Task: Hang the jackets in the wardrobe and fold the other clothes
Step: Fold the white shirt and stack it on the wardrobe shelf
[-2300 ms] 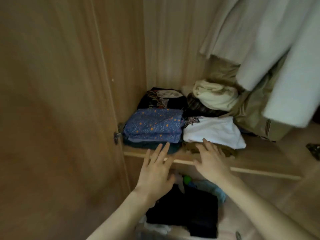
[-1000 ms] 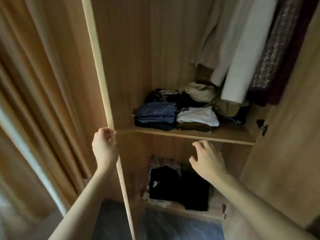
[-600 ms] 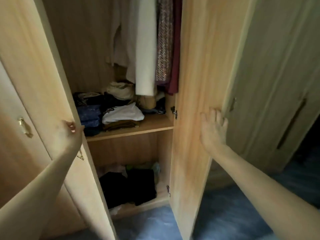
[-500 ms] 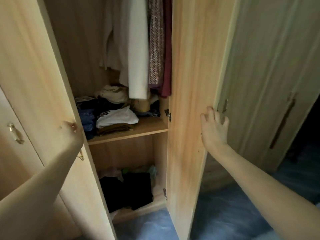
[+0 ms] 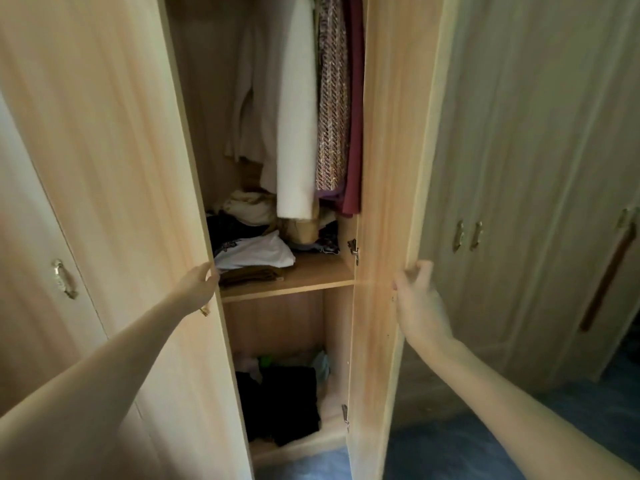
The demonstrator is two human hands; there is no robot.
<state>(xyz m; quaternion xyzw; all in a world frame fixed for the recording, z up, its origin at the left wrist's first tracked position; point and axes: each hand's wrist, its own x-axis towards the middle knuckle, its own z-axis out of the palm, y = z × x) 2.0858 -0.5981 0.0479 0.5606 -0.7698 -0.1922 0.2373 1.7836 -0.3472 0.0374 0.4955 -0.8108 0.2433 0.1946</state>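
The wardrobe stands partly open, with a narrow gap between its two light wooden doors. My left hand (image 5: pixel 201 284) grips the edge of the left door (image 5: pixel 114 202). My right hand (image 5: pixel 417 296) curls over the edge of the right door (image 5: pixel 384 168). Inside hang a white jacket (image 5: pixel 298 116), a patterned jacket (image 5: pixel 332 98) and a maroon garment (image 5: pixel 355 109). Folded clothes lie on the shelf (image 5: pixel 311 277), a white top (image 5: pixel 256 252) over a brown piece (image 5: pixel 251 274). Dark folded clothes (image 5: pixel 287 403) fill the bottom compartment.
More wardrobe doors with brass handles (image 5: pixel 465 235) stand shut to the right. Another handle (image 5: pixel 64 278) shows on a door at far left. Blue floor (image 5: pixel 450 452) lies below.
My hands left the shelf, I stepped back, and each hand took a door edge. Both doors have swung inward, narrowing the opening over the clothes.
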